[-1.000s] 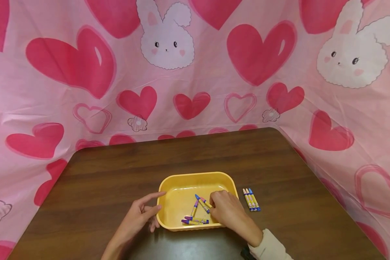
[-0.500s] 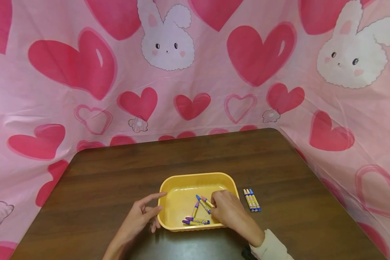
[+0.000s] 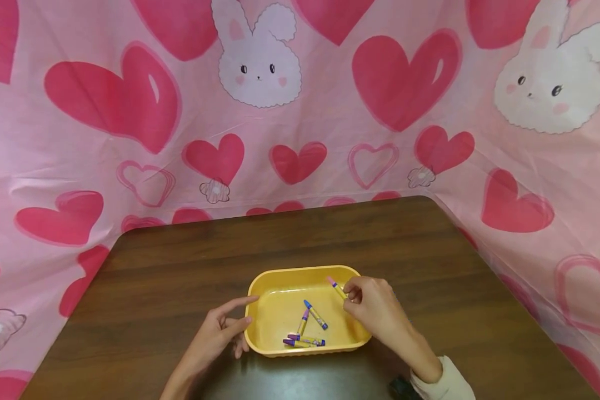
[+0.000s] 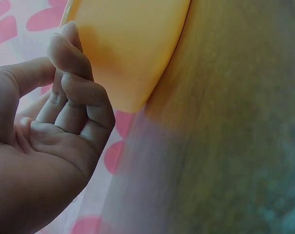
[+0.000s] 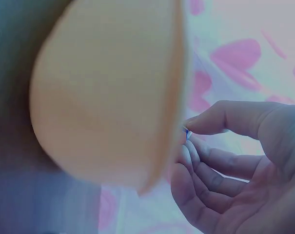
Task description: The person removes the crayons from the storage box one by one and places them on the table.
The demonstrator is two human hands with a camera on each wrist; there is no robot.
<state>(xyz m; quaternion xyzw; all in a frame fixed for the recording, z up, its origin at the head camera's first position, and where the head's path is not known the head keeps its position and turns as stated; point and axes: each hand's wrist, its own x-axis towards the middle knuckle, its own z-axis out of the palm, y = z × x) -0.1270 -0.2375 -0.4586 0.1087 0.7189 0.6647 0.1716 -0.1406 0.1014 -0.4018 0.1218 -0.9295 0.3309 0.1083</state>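
Observation:
My right hand (image 3: 380, 305) pinches a pink-tipped crayon (image 3: 338, 289) with a yellow wrapper, raised over the right side of the yellow tray (image 3: 267, 271). In the right wrist view only a small bit of the crayon (image 5: 187, 133) shows between thumb and fingertips; the tray wall (image 5: 108, 92) hides the rest. My left hand (image 3: 220, 330) rests at the tray's left rim, index finger and thumb tips touching it, the other fingers loosely bent outside. Inside the tray lie a blue crayon (image 3: 316, 315), a light purple crayon (image 3: 303, 322) and two dark purple crayons (image 3: 306, 340).
The tray stands on a dark brown wooden table (image 3: 180, 261) near its front. A pink cloth (image 3: 325, 111) with hearts and rabbits hangs behind and at the sides. A dark object (image 3: 402, 388) shows near the right sleeve (image 3: 445, 383).
My right hand has lifted the pink crayon from the tray's contents and moved up and right. It now covers the row of crayons seen right of the tray. The left hand has stayed put.

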